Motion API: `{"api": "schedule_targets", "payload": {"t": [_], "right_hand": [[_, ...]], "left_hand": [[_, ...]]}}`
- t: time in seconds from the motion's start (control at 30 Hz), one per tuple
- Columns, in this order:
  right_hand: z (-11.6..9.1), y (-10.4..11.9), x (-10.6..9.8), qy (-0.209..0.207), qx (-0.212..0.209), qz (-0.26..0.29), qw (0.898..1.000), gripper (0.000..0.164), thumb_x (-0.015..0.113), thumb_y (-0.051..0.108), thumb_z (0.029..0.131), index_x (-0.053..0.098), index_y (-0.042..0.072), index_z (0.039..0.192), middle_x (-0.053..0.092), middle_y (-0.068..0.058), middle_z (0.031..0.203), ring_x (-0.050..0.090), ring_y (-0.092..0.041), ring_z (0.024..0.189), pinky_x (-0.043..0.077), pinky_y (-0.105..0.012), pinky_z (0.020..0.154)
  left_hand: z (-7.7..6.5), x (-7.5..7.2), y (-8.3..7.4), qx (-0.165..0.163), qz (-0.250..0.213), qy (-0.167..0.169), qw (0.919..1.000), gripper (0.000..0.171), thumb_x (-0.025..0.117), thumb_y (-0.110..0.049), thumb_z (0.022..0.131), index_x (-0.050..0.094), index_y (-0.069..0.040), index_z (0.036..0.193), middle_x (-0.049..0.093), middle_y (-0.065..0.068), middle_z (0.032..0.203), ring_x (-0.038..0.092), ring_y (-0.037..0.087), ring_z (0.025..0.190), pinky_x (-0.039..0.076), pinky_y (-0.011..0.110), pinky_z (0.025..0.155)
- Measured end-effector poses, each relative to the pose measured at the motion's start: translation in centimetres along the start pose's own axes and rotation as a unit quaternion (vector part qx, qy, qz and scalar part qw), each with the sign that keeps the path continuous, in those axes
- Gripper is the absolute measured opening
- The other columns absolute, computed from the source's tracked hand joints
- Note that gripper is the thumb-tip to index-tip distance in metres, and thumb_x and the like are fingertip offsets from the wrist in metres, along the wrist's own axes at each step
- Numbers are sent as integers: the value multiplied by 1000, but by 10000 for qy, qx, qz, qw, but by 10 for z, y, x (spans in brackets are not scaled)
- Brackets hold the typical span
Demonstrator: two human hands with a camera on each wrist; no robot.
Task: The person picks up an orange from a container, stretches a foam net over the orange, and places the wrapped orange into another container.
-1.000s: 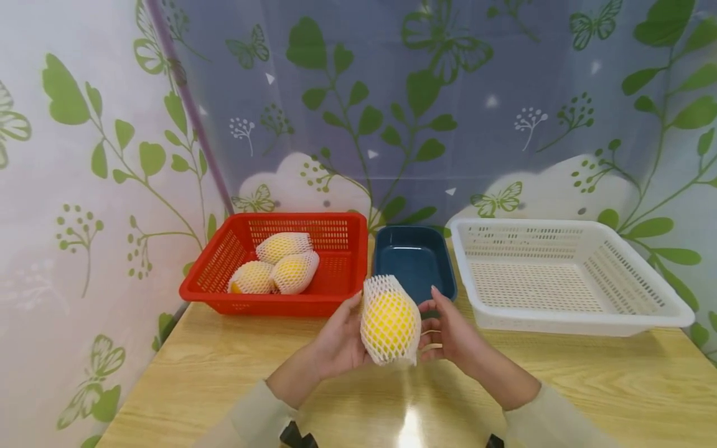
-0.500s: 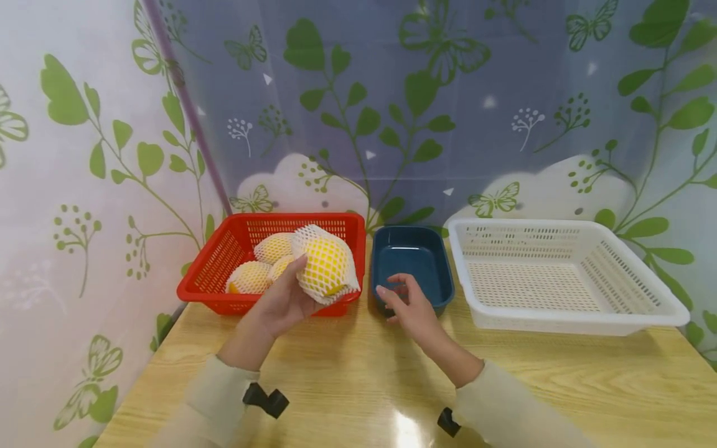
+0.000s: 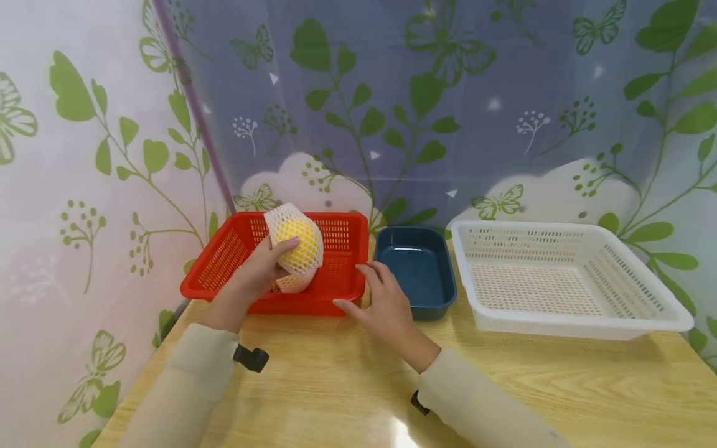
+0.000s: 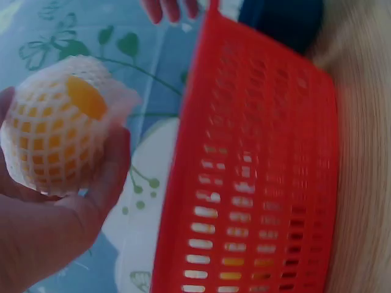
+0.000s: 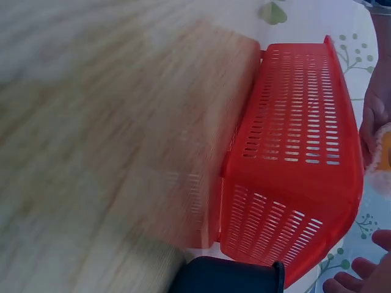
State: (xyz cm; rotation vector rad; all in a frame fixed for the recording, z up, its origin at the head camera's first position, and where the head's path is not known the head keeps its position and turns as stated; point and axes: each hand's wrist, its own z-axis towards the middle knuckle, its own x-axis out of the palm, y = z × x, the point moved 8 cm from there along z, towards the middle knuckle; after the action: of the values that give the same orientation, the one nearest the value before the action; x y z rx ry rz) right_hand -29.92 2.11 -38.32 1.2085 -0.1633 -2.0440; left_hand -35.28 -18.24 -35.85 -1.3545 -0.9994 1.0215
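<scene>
My left hand [image 3: 249, 277] grips a yellow fruit [image 3: 298, 244] in a white foam net, above the red basket [image 3: 313, 305]. In the left wrist view, the thumb and fingers close round this netted fruit [image 4: 52, 131], and bare orange-yellow skin shows through an opening. Below it, part of another netted fruit [image 3: 294, 284] lies in the basket; the hand and held fruit hide the others. My right hand [image 3: 389, 311] holds nothing. Its loosely bent fingers are right at the basket's front right corner, and they also show in the right wrist view [image 5: 360, 278].
A dark blue dish [image 3: 417, 274] stands just right of the red basket. Farther right is a white perforated basket [image 3: 560, 320]. All three rest along the back of the wooden table [image 3: 336, 386], before a leaf-patterned curtain [image 3: 358, 93].
My left hand has carried the netted fruit from the front middle, leftward and back over the red basket. My right hand has let the fruit go and moved left to the basket's corner.
</scene>
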Motion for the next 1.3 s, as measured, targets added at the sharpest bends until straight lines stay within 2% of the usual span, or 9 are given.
{"api": "schedule_targets", "payload": {"t": [0.17,0.37,0.67,0.77,0.83,0.9,1.03,1.13,1.3], "right_hand": [[10,-5,7,224,133,-257,9993,73,70,55,83,55,5,134,53,-14,136,56,-29,118,52,-43,93],[15,-9,12,525,-5,-694,9962,68,70,54,83,64,1,125,61,-14,130,59,-29,118,50,-45,95],[24,-2,16,933,-268,-1160,9885,65,66,60,82,71,4,117,66,-13,121,64,-28,110,52,-46,91],[24,-1,17,980,-287,-1162,9880,65,66,60,82,71,5,116,67,-13,120,64,-28,109,52,-47,90],[23,-2,17,892,-335,-1145,9888,64,66,61,81,72,5,113,68,-12,118,65,-28,109,54,-46,88],[21,-2,17,763,-421,-1139,9897,63,67,61,81,72,5,111,69,-11,117,65,-26,109,54,-44,87],[18,-3,18,495,-615,-1090,9909,61,69,58,82,72,5,110,69,-10,117,64,-24,112,44,-45,103],[17,-2,17,354,-742,-948,9921,59,69,55,83,72,4,111,68,-12,118,63,-25,114,33,-47,111],[17,0,14,228,-839,-658,9940,54,73,49,83,72,2,109,69,-14,114,63,-27,113,36,-45,110]], "left_hand": [[17,3,8,-56,1312,-352,9907,76,66,-37,92,25,-9,148,50,18,132,56,29,114,50,43,94],[32,17,23,-249,2333,-382,9713,68,71,-42,87,38,-7,136,55,12,122,57,25,105,50,41,93],[54,37,42,-391,2098,120,9769,47,69,-27,88,51,-6,126,59,9,116,57,22,98,49,37,93],[54,35,47,-417,2928,-44,9552,47,69,-36,87,55,-5,120,61,9,108,57,21,90,50,38,88],[53,34,50,-509,3517,-158,9346,53,68,-44,86,55,-4,119,61,10,107,56,22,88,50,40,86],[52,33,53,-614,3991,-236,9145,65,67,-50,85,50,-2,126,59,13,113,56,25,91,50,43,88],[50,33,56,-868,4560,-286,8853,84,64,-56,84,39,2,140,54,19,130,55,32,104,48,46,94],[51,34,58,-957,4787,-223,8725,89,64,-57,84,36,1,145,50,21,139,54,35,112,44,49,100],[55,37,61,-999,4992,-103,8606,93,67,-58,81,35,-1,147,48,20,141,52,35,118,42,51,104]]}}
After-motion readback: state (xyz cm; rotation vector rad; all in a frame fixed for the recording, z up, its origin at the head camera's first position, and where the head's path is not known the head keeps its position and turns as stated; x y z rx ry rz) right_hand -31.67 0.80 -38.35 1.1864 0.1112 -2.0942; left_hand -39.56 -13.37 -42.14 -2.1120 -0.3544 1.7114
